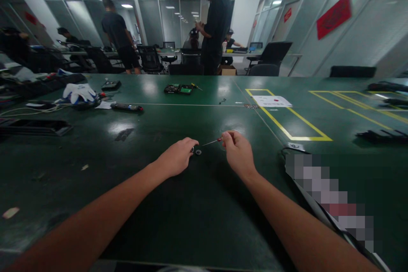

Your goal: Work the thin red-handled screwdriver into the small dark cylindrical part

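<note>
My right hand [238,153] pinches a small screwdriver [211,142] by its red-collared end, and the thin shaft points left. Just above the table, the tip hangs near a small round, dark and silvery part [198,152], apart from it. My left hand [177,156] has its fingers curled together right beside that part. Between those fingertips shows the edge of another small round metal piece [192,149], mostly hidden by the fingers.
An open case of green parts [179,89] lies farther back on the green table [178,229], near a yellow-handled tool [196,86]. White gloves [79,92] and a pen-like tool [126,107] are at left. A white sheet [272,101] lies by yellow tape. People stand beyond.
</note>
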`<state>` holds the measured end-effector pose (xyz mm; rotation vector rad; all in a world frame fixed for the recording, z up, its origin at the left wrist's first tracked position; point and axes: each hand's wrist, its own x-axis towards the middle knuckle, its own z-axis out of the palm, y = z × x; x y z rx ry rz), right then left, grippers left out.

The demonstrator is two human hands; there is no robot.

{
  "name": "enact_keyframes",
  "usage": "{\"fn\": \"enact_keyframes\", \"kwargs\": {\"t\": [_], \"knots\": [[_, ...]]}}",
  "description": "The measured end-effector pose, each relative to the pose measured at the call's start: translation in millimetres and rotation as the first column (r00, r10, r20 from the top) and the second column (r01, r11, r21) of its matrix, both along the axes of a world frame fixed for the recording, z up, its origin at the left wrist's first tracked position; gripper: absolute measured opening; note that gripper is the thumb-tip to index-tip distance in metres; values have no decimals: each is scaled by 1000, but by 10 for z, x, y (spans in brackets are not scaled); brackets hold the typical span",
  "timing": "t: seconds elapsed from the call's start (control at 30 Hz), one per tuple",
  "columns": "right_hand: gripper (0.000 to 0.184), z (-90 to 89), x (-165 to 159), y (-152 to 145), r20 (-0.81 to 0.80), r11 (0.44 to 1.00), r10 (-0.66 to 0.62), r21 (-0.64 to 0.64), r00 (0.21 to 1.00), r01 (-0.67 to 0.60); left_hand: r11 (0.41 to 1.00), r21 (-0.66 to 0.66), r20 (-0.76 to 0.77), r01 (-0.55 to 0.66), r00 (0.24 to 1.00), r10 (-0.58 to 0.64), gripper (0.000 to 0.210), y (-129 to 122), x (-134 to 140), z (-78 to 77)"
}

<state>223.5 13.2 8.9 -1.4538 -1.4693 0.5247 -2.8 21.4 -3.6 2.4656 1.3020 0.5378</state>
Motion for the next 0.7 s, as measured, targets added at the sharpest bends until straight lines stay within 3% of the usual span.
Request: {"fn": "enact_keyframes", "kwargs": {"t": [0.2,0.4,0.53,0.7], "knots": [[32,-37,16,20,-8,1000,11,12,1000,-11,999,-8,-191,-32,981,30,35,36,191,50],[33,-41,25,29,-23,1000,-5,1,1000,5,997,-52,-222,-60,974,47,23,127,181,33],[33,-37,33,30,-31,1000,-2,-2,1000,2,986,-129,-137,-108,986,90,24,123,74,76],[34,-38,48,35,-35,1000,0,0,999,0,963,-244,110,-119,983,149,33,162,-195,188]]}}
